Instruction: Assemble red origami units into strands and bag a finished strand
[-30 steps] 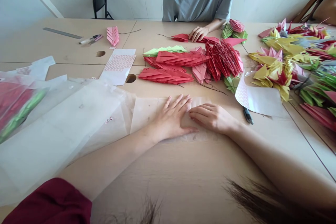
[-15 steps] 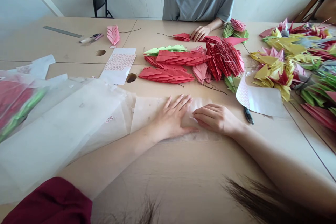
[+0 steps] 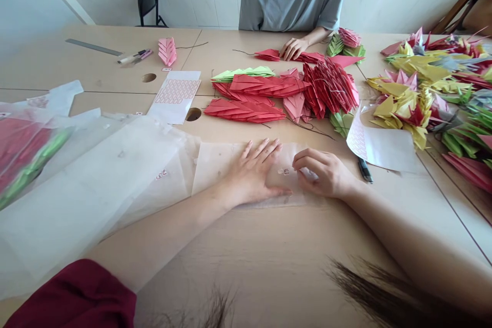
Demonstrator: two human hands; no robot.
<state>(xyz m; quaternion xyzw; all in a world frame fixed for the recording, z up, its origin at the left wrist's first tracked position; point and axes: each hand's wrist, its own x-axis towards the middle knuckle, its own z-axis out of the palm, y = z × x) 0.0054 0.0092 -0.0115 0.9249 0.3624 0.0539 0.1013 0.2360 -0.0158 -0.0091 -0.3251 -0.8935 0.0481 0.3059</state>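
A translucent plastic bag (image 3: 211, 161) lies flat on the table in front of me. My left hand (image 3: 255, 171) presses on it, palm down with the fingers spread. Beside it, a small printed sticker (image 3: 283, 171) shows on the bag's surface. My right hand (image 3: 325, 171) hovers or rests just right of the sticker, fingers bent, with a gap between thumb and fingertips and nothing visible in it. To the left lies a pile of more translucent bags (image 3: 96, 164), some marked with a like sticker (image 3: 161, 174).
Folded red paper pieces (image 3: 246, 111) lie beyond my hands. Sticker sheets lie left (image 3: 177, 91) and right (image 3: 384, 143), the latter over a dark pen (image 3: 365, 170). Colourful folded paper (image 3: 407, 97) heaps at right. Across the table, a co-worker's hand (image 3: 294, 48) rests on red paper.
My right hand has lifted off the sticker and shifted slightly right, its thumb and fingers parting. The sticker is now uncovered. My left hand has stayed in place.
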